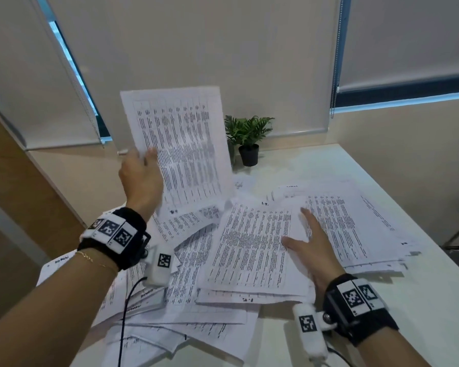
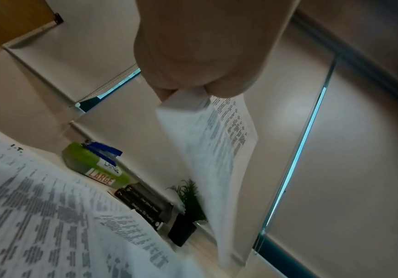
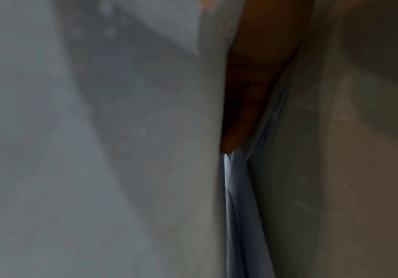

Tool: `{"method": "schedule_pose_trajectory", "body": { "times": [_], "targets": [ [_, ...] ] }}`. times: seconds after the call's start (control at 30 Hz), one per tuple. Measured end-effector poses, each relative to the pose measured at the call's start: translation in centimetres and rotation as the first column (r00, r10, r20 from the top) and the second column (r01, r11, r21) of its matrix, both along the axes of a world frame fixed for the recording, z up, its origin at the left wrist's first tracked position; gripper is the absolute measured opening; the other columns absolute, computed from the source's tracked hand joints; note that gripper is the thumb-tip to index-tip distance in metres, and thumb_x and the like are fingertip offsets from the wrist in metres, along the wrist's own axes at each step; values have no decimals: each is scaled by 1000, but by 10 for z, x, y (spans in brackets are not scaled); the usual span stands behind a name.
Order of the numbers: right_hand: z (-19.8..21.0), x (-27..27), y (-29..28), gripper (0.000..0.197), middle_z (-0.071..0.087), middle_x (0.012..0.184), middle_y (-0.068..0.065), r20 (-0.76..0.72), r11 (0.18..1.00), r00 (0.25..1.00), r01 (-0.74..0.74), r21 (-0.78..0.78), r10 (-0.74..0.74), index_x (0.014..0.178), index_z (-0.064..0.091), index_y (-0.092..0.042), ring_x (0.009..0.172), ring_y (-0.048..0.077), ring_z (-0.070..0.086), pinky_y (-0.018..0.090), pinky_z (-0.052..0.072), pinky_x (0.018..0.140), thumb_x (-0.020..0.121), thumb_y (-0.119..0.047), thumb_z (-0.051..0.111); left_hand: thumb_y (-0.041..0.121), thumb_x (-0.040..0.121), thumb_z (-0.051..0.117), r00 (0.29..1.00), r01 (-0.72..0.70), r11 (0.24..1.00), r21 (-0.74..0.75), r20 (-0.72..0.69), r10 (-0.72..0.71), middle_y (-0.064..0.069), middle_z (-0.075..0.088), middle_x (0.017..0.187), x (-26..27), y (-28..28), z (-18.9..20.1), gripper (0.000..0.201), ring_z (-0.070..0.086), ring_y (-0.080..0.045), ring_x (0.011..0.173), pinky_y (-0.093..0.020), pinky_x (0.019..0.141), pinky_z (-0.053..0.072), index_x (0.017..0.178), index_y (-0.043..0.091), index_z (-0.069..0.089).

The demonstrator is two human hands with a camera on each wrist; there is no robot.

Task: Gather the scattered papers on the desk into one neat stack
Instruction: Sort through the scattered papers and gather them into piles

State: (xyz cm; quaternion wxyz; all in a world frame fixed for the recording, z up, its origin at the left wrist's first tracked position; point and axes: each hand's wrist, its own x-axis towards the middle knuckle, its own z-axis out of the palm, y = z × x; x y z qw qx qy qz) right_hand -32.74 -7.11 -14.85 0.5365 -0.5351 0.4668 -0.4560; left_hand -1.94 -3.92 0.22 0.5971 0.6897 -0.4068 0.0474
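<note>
Left hand (image 1: pixel 141 178): raised above the counter, thumb and fingers pinching the left edge of a held sheaf (image 1: pixel 180 147) of printed sheets, which stands nearly upright. Left wrist view confirms the pinch at the sheaf's edge; more than one sheet in the grip.

Right hand (image 1: pixel 310 242): flat, fingers straight and spread, palm down, pressing on the loose papers (image 1: pixel 252 250). Right wrist view dark and blurred; only one finger against paper can be made out.

Loose papers: overlapping, skewed at many angles, covering the counter from its left front to the right middle. All printed with dense tabular text. Not squared into one stack.

Counter (image 1: pixel 421 300): white, bare along the right and front right. At its back edge, a small potted plant (image 1: pixel 248 139) in a black pot. Left wrist view also shows a green box (image 2: pixel 93 165) labelled "LARGE" with a blue stapler (image 2: pixel 102 150) on top, then dark books (image 2: pixel 145 205) lying beside the plant.

Room: cream roller blinds (image 1: pixel 196 49) lowered over windows behind the counter, thin strips of blue glass at their edges. Wooden panel (image 1: pixel 13 181) at left.
</note>
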Motion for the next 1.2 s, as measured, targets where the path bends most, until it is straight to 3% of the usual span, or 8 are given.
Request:
{"method": "schedule_pose_trajectory", "body": {
  "times": [0.2, 0.37, 0.5, 0.63, 0.73, 0.9, 1.0, 1.2],
  "targets": [
    [4, 4, 3, 22, 69, 128, -8, -22, 990, 993, -110, 89, 112, 118, 76, -22, 106, 4, 65, 25, 51, 91, 96, -23, 72, 30, 110, 56, 948, 313, 912, 265, -146, -283, -3, 75, 96, -30, 7, -32, 29, 74, -10, 70, -16, 49, 52, 115, 7, 72],
    [16, 3, 2, 68, 74, 123, -1, 206, 961, 972, -156, 226, 109, 118, 76, -19, 119, 22, 68, 46, 37, 118, 91, -76, 50, 40, 107, 61, 901, 407, 752, 518, -92, -425, -19, 71, 121, -58, 14, -88, 42, 73, -6, 70, -26, 57, 59, 128, 3, 64],
    [19, 0, 6, 27, 71, 114, -4, -18, 976, 993, -108, 189, 113, 104, 65, -21, 115, 31, 68, 55, 44, 112, 92, -44, 73, 50, 101, 65, 894, 289, 666, 688, 55, -445, -1, 71, 100, -50, 9, -106, 48, 66, -14, 82, -32, 70, 50, 137, 18, 60],
    [5, -1, 2, 29, 76, 112, 4, -138, 987, 982, -113, 114, 128, 112, 69, -16, 100, 24, 73, 49, 56, 98, 86, -7, 79, 25, 94, 64, 837, -56, 554, 831, 341, -427, -13, 51, 140, -19, 6, -107, 68, 51, -34, 132, -50, 106, 47, 157, 21, 39],
    [5, -1, 2, 40, 71, 118, -3, -104, 992, 988, -103, 71, 110, 117, 59, -25, 100, 13, 68, 35, 51, 95, 88, -3, 78, 20, 94, 54, 839, -190, 424, 885, 371, -399, -9, 60, 111, -2, 6, -115, 24, 62, -33, 111, -47, 95, 50, 118, 14, 54],
    [3, -1, 2, 105, 31, 164, -7, -87, 996, 993, -72, 44, 75, 162, 21, -33, 153, 19, 29, 45, 26, 124, 83, -8, 85, 17, 105, 44, 821, -190, 665, 722, 488, -295, -3, 62, 70, 14, 7, -123, 25, 65, -28, 64, -35, 57, 50, 84, 15, 57],
    [4, -1, 3, 77, 41, 156, -7, -124, 998, 990, -67, 5, 67, 152, 45, -29, 143, 12, 34, 39, 27, 119, 86, -15, 83, 26, 114, 36, 869, 67, 857, 511, 393, -302, -2, 60, 67, -8, 12, -104, 30, 55, -23, 54, -34, 50, 41, 90, 20, 54],
    [18, 4, 7, 56, 63, 127, -4, -151, 995, 985, -74, 74, 84, 124, 73, -15, 119, 14, 54, 37, 37, 105, 97, -61, 54, 32, 115, 40, 635, 396, 609, 687, 274, -722, 1, 56, 64, -79, 57, -92, 25, 48, -14, 54, -33, 54, 38, 91, 33, 46]
  ]
}}
